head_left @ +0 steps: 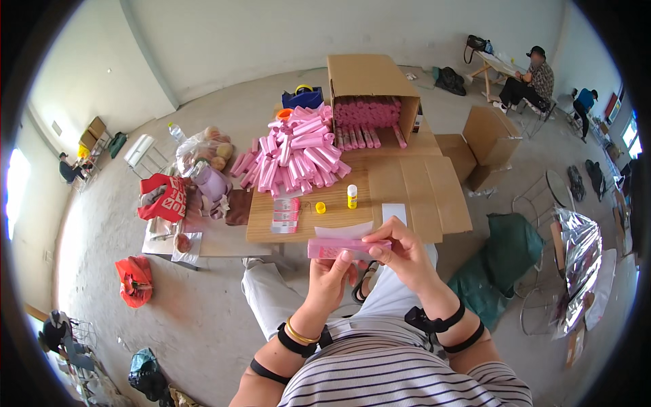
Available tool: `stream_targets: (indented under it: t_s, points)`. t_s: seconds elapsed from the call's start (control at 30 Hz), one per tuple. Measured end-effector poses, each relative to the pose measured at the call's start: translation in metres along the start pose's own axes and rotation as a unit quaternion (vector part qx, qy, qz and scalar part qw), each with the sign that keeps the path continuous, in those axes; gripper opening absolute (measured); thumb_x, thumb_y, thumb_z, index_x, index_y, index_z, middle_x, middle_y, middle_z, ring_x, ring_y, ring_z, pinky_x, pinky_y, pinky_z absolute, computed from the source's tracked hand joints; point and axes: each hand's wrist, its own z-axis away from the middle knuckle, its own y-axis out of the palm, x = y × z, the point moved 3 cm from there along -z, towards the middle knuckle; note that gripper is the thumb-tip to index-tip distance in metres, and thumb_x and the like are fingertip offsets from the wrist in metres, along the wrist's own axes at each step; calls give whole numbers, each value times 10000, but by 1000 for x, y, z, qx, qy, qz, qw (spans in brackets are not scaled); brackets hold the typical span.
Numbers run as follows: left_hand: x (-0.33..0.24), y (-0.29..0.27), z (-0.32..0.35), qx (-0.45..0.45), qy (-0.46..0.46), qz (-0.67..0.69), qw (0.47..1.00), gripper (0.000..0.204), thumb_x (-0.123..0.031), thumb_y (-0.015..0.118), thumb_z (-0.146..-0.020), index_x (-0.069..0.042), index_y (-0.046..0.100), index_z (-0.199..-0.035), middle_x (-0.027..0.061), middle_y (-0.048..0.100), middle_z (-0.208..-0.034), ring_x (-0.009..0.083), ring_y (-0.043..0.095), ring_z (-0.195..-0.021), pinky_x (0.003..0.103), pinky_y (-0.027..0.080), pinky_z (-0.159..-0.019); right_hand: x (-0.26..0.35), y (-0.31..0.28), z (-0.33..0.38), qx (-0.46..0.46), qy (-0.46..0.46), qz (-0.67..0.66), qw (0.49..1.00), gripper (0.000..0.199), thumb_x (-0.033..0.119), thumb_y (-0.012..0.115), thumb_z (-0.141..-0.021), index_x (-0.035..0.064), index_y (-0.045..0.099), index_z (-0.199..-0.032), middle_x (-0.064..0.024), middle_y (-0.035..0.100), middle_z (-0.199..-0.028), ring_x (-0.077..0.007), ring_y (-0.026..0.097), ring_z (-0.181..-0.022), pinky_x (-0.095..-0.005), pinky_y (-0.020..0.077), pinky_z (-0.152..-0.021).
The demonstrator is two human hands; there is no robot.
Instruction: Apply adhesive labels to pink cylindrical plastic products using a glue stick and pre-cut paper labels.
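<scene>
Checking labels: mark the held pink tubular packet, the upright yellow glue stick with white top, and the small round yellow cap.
Pink tubular packet (336, 246): head view, on its front face.
Yellow glue stick (352, 199): head view, on its body.
Round yellow cap (321, 207): head view, middle of it.

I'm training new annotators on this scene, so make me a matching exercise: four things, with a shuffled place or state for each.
1. Pink packet
2. Glue stick
3. Small yellow cap
4. Cardboard box

A. Open toward the person, with pink rolls inside
B. On the table, left of the glue stick
C. Held between left hand and right hand
D. Standing upright

Pairs: 1-C, 2-D, 3-B, 4-A
</scene>
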Motion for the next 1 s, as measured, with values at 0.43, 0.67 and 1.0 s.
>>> stream_targets:
  t_s: [0.43,0.67,1.0]
  points:
    - [-8,11,3,26,7,31,999,322,-320,645,-924,-20,624,-1039,110,683,-888,110,637,-715,193,439,-481,22,-1,11,-29,-76,66,995,227,71,692,-862,40,654,-1084,-53,551,-1011,-145,609,-951,-271,531,-842]
    - [-17,20,5,15,19,17,1000,322,-299,654,-919,-19,611,-1071,123,679,-913,125,649,-756,197,444,-478,26,-3,9,-36,-36,-1,999,189,115,677,-895,22,645,-1056,-33,605,-992,-100,626,-836,-230,519,-764]
    - [-14,21,4,-11,17,-10,1000,261,-268,646,-920,-76,580,-1083,60,667,-929,109,621,-708,194,390,-459,24,-6,10,-33,9,-48,998,172,113,672,-905,-2,623,-1023,-50,656,-917,-90,615,-733,-217,501,-673]
